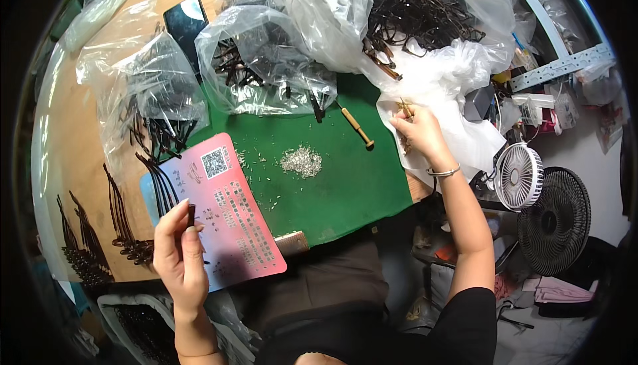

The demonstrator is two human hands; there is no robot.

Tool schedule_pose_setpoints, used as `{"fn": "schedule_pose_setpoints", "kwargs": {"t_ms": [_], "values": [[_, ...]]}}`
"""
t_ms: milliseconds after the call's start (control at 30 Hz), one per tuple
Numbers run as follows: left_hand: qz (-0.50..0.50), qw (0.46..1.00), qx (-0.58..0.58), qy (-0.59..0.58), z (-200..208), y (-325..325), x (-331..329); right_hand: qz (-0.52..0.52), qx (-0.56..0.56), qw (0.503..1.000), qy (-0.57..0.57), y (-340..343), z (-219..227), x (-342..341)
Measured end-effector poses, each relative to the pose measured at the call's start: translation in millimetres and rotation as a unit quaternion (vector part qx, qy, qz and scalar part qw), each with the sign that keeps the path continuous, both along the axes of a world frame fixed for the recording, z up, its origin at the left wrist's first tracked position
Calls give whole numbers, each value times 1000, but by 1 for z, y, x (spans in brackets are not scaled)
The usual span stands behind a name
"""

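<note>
My left hand [179,251] is closed in a pinch, holding a short dark rod-shaped piece [191,215] upright between thumb and fingertips. It hovers over the pink-and-blue printed card [229,232], and beside it several black cords [159,182] lie across the card's upper left. Out at the right, my right hand [420,132] has its fingers closed over the white plastic sheet [458,136]. Small gold-coloured bits [404,106] show at its fingertips; their kind is too small to tell. A heap of tiny silvery pieces [302,162] sits on the green mat [345,195].
A wooden-handled tool [357,128] lies on the mat. Clear bags of dark cords [266,59] and a phone [186,26] stand behind, with a tangle of dark cords [425,16] at the back right. Bundled cords [86,245] lie left. Two fans [520,176] stand right.
</note>
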State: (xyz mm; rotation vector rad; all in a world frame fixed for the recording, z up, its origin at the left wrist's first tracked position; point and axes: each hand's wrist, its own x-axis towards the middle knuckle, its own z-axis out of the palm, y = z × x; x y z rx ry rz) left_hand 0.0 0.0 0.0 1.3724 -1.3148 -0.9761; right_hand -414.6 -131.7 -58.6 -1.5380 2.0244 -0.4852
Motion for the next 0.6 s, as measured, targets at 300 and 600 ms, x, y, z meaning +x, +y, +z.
{"fn": "schedule_pose_setpoints", "kwargs": {"t_ms": [300,600], "values": [[-77,993,84,30,-12,13,-38,2,-121,993,-14,48,64,33],[-234,871,352,250,-12,19,-71,340,127,883,-297,81,71,131]]}}
